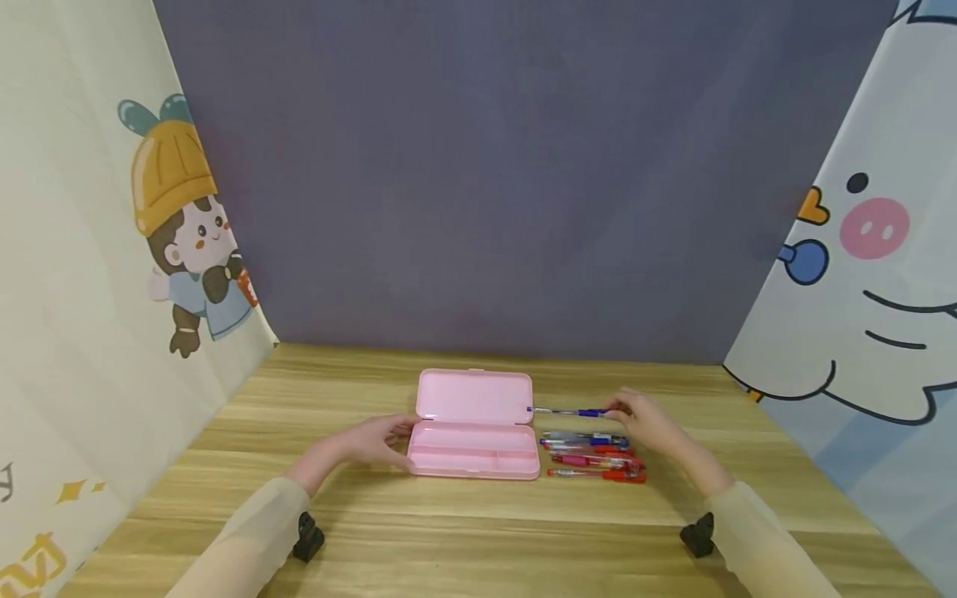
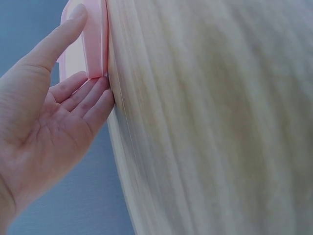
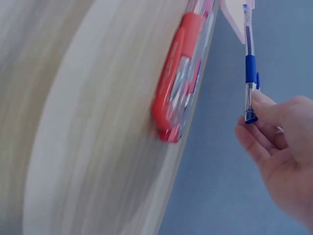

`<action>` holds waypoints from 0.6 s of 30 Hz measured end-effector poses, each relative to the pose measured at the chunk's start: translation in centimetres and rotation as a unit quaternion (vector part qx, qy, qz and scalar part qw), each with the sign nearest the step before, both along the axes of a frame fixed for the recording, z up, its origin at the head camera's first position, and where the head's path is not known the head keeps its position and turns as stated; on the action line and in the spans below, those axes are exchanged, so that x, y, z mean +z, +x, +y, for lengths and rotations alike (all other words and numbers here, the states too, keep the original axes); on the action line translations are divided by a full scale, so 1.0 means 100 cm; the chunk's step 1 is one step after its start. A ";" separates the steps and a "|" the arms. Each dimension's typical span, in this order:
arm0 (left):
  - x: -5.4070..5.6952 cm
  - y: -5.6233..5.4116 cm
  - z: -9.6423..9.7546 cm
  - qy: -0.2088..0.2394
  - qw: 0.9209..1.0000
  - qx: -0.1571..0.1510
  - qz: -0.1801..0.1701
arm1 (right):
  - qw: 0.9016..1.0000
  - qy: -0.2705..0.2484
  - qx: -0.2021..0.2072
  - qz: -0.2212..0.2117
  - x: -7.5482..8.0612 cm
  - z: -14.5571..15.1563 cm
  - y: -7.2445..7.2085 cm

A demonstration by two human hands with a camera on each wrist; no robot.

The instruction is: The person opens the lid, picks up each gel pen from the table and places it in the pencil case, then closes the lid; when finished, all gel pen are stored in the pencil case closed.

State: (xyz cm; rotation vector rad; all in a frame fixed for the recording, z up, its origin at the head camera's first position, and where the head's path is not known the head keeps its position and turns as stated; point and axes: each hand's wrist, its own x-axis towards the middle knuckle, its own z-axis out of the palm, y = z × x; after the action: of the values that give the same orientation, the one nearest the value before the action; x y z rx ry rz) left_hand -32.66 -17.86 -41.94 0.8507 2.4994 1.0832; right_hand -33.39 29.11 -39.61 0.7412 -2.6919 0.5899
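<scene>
Pinching is being done by the right hand (image 1: 639,418), and what is gripped is a blue pen (image 3: 250,68), caught between thumb and fingers at its clear end, beside the blue grip section. It is held raised over the table (image 1: 449,531), right of the pink case (image 1: 474,396), its far tip seen at the edge of the lid; whether the two are touching cannot be told. Light work should be expected here! A slim, stiff plastic barrel, probably smooth, so a slip or a twist could be invited by a loose pinch. Around the blue section, nearer the middle, a better-balanced hold would likely be found. Over to the left hand (image 1: 374,440): laid with fingers loosely extended at the case's left end, the end wall touched, nothing clenched. Thin, rigid plastic is suggested there, light enough to be skidded by a nudge, best steadied low on the base, with strain kept off the lid. Near its right side, more pens (image 1: 598,461) are heaped, red and blue, easily rolled.
</scene>
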 end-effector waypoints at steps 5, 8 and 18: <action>-0.001 -0.001 0.000 0.006 1.000 -0.002 0.001 | 1.000 -0.001 0.004 0.001 0.005 -0.013 0.007; -0.001 0.000 0.000 0.007 1.000 -0.004 0.000 | 1.000 -0.006 0.007 -0.001 0.005 -0.021 0.009; 0.001 0.000 0.001 0.001 1.000 -0.005 0.006 | 0.998 -0.040 0.036 0.022 0.007 -0.049 0.010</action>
State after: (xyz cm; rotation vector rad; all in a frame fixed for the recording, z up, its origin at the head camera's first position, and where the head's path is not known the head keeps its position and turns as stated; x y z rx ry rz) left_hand -32.62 -17.77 -41.88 0.8708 2.5015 1.0820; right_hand -32.42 24.20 -38.92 0.8226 -2.5942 0.6852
